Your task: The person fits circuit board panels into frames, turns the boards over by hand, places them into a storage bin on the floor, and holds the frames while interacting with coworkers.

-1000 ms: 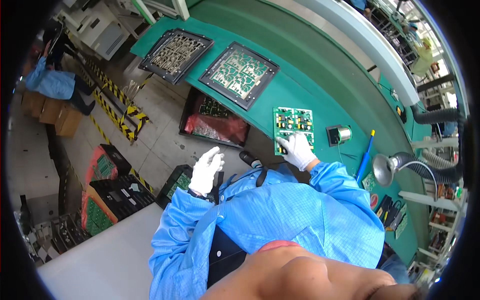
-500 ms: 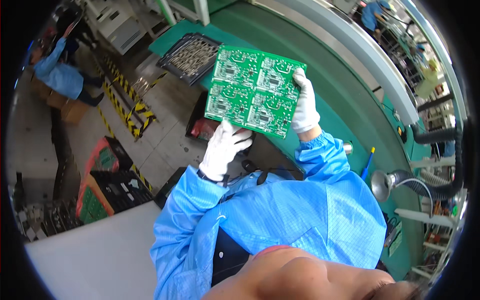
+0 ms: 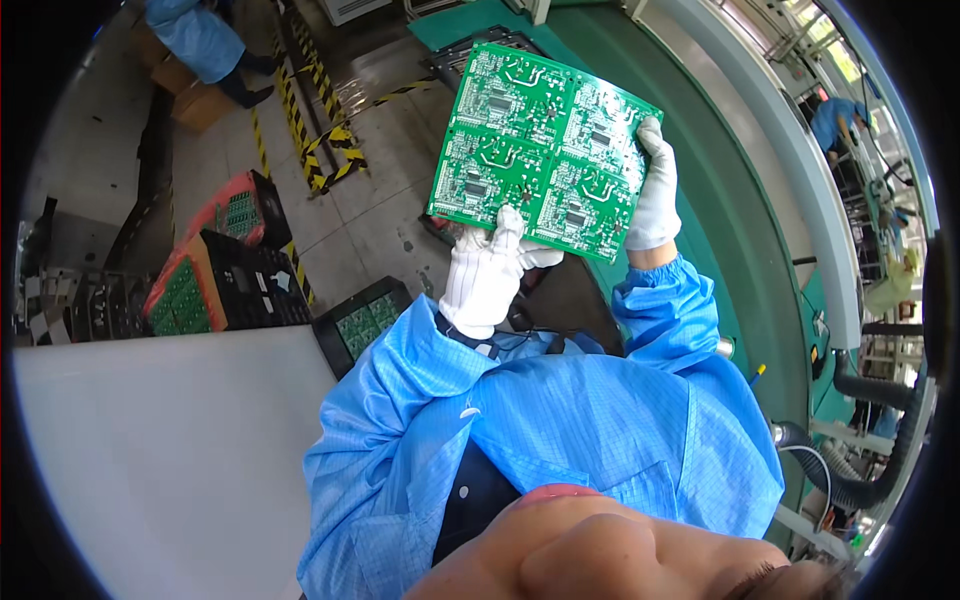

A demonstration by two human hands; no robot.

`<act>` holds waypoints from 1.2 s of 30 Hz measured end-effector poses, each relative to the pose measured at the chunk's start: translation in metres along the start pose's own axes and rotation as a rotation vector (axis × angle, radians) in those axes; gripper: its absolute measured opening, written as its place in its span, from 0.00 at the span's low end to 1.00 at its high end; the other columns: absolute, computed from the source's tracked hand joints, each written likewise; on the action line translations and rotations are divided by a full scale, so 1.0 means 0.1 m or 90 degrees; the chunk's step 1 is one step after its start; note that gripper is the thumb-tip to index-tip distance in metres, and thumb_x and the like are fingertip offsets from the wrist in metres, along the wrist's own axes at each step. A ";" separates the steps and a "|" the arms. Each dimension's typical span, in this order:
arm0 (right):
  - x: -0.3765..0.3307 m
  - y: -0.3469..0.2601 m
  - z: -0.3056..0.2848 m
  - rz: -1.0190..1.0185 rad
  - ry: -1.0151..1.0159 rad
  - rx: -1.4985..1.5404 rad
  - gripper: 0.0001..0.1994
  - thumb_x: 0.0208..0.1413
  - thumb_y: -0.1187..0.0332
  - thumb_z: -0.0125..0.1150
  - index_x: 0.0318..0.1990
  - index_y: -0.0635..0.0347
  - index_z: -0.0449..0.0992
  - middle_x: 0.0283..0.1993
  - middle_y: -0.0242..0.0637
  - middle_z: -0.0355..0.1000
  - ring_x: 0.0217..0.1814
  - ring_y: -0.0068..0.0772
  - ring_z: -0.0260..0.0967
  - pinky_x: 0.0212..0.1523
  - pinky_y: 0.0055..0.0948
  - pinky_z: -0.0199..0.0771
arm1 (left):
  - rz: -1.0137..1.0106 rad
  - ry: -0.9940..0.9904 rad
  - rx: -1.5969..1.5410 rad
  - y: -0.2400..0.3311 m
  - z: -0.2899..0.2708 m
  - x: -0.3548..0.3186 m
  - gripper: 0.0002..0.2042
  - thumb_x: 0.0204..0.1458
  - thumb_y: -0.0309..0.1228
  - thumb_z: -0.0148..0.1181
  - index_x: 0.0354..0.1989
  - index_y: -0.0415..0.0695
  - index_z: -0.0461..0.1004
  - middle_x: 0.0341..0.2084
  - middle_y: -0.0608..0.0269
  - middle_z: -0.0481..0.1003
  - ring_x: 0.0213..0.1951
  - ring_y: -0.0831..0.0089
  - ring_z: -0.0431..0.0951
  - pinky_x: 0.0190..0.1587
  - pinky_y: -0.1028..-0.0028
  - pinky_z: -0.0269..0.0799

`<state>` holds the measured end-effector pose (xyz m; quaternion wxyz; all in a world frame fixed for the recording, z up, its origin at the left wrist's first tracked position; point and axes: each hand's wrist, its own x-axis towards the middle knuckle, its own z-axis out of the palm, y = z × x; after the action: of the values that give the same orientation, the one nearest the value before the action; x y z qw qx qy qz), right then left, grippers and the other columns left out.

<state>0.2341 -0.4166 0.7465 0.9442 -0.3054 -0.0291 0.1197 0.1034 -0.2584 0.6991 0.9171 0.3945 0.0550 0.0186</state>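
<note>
Recorder: State the item and its position.

Inspector: One green circuit board, held in the air in front of the person, clear of the table. It is tilted in view. The visible face shows four matching sections with white markings and small dark parts.

Recorder: Left hand?

Inspector: Left hand, white glove. Grip clamped on the lower edge, one fingertip on the visible face; the other fingers are partly hidden below and behind.

Recorder: Right hand?

Inspector: Right hand, also gloved. Grip clamped on the right edge, thumb on the face near the upper corner, remaining fingers hidden behind.

Recorder: Surroundings?

Inspector: A dark frame on the table, mostly covered by the board in this view. Near the left sleeve, an open dark box holding green boards. Yellow-and-black striped tape on the floor. At upper left, a co-worker in a blue coat.
</note>
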 end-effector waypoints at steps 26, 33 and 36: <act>-0.87 0.39 0.10 -0.194 -0.165 -0.384 0.12 0.60 0.63 0.59 0.45 0.55 0.64 0.37 0.23 0.58 0.40 0.17 0.55 0.46 0.21 0.58 | -0.190 0.033 -0.318 0.43 -0.18 0.37 0.21 0.65 0.46 0.44 0.60 0.48 0.68 0.52 0.57 0.74 0.49 0.59 0.77 0.52 0.55 0.75; -0.79 0.22 0.05 -0.096 -0.218 -0.320 0.26 0.64 0.54 0.54 0.62 0.61 0.63 0.55 0.33 0.65 0.48 0.26 0.62 0.55 0.25 0.61 | -0.133 -0.030 -0.345 0.31 -0.16 0.32 0.27 0.63 0.54 0.40 0.62 0.48 0.65 0.54 0.56 0.73 0.51 0.59 0.76 0.53 0.55 0.75; -0.56 0.00 -0.29 -0.418 -0.306 -0.879 0.14 0.65 0.67 0.48 0.51 0.67 0.70 0.46 0.37 0.68 0.45 0.30 0.63 0.49 0.30 0.66 | -0.073 0.026 -0.299 0.37 -0.16 0.31 0.30 0.62 0.57 0.40 0.62 0.47 0.65 0.53 0.56 0.73 0.50 0.59 0.77 0.52 0.56 0.76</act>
<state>0.1831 -0.4471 0.7243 0.4966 -0.7626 -0.3875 -0.1470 0.1325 -0.2191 0.7125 0.9819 0.1665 0.0896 -0.0131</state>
